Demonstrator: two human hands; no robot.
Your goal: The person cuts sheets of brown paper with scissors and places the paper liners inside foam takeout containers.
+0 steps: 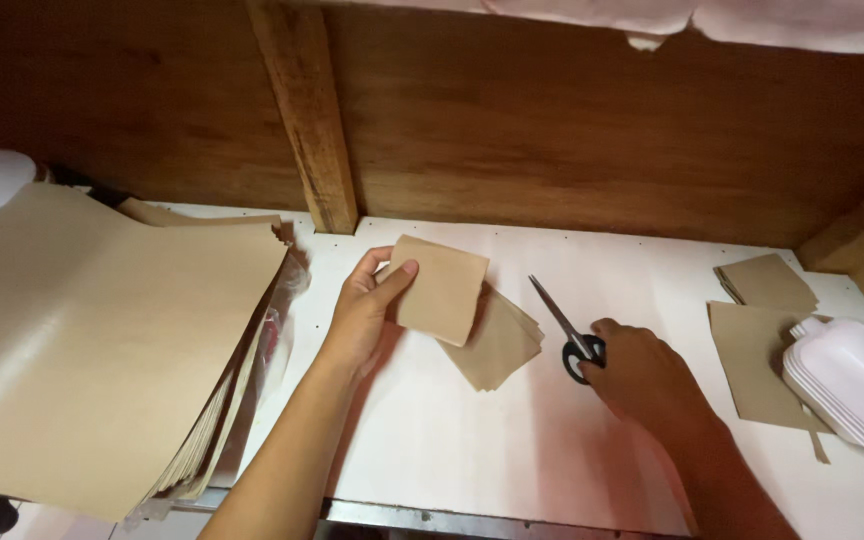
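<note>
Holding a brown paper square [440, 288] in our left hand [364, 312], pinched, flat and tilted.
Our right hand [645, 375] closes on black-handled scissors [567, 333], blades pointing up-left across the white surface [472, 440].

The left hand [364, 310] pinches a small brown paper square [442, 285], lifted just above a small pile of cut brown paper [500, 345] on the white table [472, 440]. The right hand [647, 378] rests on black-handled scissors [570, 335]. A big stack of brown sheets [92, 340] lies left; white foam trays [852, 385] sit right.
</note>
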